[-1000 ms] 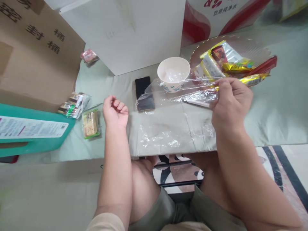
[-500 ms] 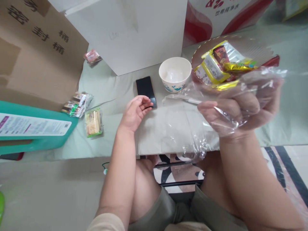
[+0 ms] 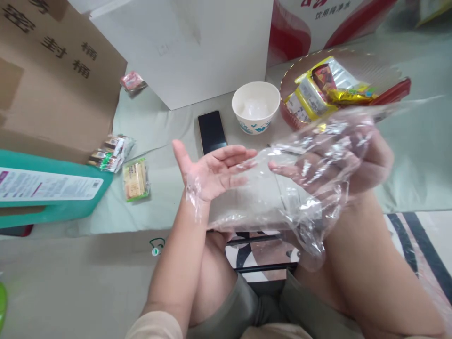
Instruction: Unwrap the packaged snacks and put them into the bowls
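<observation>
Thin, crinkled clear plastic film (image 3: 282,193) stretches between my hands and hangs down past the table edge. I cannot tell whether it is a bag, a sheet or a glove. My left hand (image 3: 219,172) is open, palm up and fingers spread, with some film against its wrist and fingertips. My right hand (image 3: 339,155) is covered by the film and grips it with bent fingers, partly blurred. Just beyond my left hand lies a black phone (image 3: 212,129). A white bowl (image 3: 256,106) with a blue-green pattern stands behind the film.
A clear amber dish (image 3: 293,75) holds yellow snack packets (image 3: 312,96). A white box (image 3: 183,52), a brown carton (image 3: 60,103) and a teal container (image 3: 52,188) border the cloth-covered table (image 3: 165,188). Small wrapped snacks (image 3: 136,179) lie at left.
My left hand has moved right and opened wide, now touching the film. My right hand has come slightly left and down, with the film stretched toward my left hand.
</observation>
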A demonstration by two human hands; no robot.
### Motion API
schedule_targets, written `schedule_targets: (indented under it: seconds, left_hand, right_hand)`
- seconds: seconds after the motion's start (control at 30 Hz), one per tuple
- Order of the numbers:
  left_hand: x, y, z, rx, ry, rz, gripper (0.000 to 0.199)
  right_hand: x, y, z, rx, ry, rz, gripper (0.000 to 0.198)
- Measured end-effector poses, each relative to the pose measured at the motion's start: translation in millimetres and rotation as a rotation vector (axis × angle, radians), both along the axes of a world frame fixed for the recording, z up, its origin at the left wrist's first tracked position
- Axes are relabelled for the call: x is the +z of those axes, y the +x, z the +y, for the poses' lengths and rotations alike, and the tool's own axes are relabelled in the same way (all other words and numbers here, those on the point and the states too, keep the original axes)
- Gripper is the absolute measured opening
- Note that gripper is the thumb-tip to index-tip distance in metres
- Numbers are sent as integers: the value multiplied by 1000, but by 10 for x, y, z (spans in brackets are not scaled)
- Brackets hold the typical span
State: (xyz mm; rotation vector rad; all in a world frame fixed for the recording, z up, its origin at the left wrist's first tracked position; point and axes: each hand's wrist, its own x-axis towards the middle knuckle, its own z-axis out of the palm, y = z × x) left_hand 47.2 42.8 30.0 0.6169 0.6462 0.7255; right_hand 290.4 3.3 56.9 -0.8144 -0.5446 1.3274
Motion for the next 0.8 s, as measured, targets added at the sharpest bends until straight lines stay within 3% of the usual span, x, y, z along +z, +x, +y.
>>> schedule_targets:
  seconds: [0.1, 0.2, 0.27, 0.4, 0.53, 0.63, 0.8]
  left_hand:
    - [-10, -87, 11, 136, 20, 63, 107]
    - [-40, -158, 27, 210, 47, 172, 106]
    - [-62, -193, 36, 239, 54, 255, 107]
    - [-95, -249, 58, 278, 35, 377, 97]
    - [-61, -306, 76, 327, 82, 429, 61]
    - [13, -313, 98, 314, 119, 398, 37]
    - [89, -278, 199, 348, 113, 365, 23]
  right_hand:
    - [179, -58, 60, 97, -126, 146, 28]
    - [235, -102, 174, -71, -310, 196, 40]
    - [184, -112, 236, -154, -352, 161, 40]
    - [27, -104, 262, -267, -282, -44, 30]
    - [-17, -103, 239, -365, -127, -210, 31]
    - [1, -100, 249, -432, -176, -216, 31]
    - [16, -53, 284, -490, -213, -178, 35]
